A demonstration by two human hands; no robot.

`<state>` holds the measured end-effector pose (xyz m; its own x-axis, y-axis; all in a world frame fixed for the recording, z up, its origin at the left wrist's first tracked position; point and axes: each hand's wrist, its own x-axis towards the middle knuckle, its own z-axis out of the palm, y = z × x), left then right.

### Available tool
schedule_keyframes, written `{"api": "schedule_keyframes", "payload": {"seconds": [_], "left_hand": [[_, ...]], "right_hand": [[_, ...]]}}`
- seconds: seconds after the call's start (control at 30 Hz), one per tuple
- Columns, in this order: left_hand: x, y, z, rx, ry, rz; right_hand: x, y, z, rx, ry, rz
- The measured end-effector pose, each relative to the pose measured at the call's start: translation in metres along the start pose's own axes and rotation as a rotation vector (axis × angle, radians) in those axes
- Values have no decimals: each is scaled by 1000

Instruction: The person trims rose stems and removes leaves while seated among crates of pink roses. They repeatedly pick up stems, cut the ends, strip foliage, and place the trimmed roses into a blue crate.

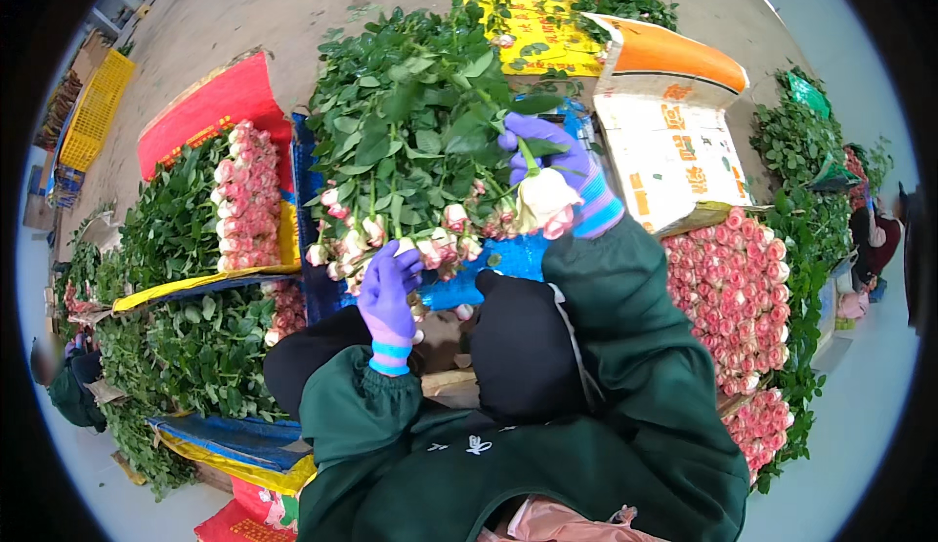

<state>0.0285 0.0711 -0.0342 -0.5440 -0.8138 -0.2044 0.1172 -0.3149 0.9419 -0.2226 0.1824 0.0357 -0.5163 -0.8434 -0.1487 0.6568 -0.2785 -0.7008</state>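
Note:
A cream rose with pink-tipped petals (543,202) hangs bloom-down from my right hand (559,156). The gloved purple fingers are closed round its stem, and its leaves stretch up and left over the pile. Lower and to the left, my left hand (388,293), in a matching glove, has its fingers closed at a small pale rose (405,246) on the pile's near edge; its fingertips are partly hidden. That loose pile of leafy rose stems (391,103) lies on a blue-covered surface (503,259), with pink and white blooms toward me.
Tight rows of pink roses (728,298) stand at my right, beside a white and orange printed sheet (669,151). Bundled roses (246,200) with red and yellow wraps fill the left. A yellow sheet (535,20) lies beyond the pile. Other people (78,386) are at the edges.

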Motion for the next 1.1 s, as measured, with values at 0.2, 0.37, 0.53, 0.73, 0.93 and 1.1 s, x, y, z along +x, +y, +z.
{"api": "schedule_keyframes", "payload": {"seconds": [0.2,0.37,0.53,0.73,0.93,1.1], "left_hand": [[-2,-6,1,95,-45,20],[-3,-14,-2,154,-78,20],[-2,-14,7,211,-76,27],[-10,-8,16,257,-85,43],[-8,-16,2,365,-47,18],[-7,-17,3,386,-58,6]], "right_hand": [[-29,-17,8,342,-61,119],[-66,-42,-2,243,65,69],[-77,-36,-56,203,79,-65],[-103,64,-244,-1416,281,109],[-157,162,-306,-1589,706,128],[-149,169,-326,-1633,710,407]]}}
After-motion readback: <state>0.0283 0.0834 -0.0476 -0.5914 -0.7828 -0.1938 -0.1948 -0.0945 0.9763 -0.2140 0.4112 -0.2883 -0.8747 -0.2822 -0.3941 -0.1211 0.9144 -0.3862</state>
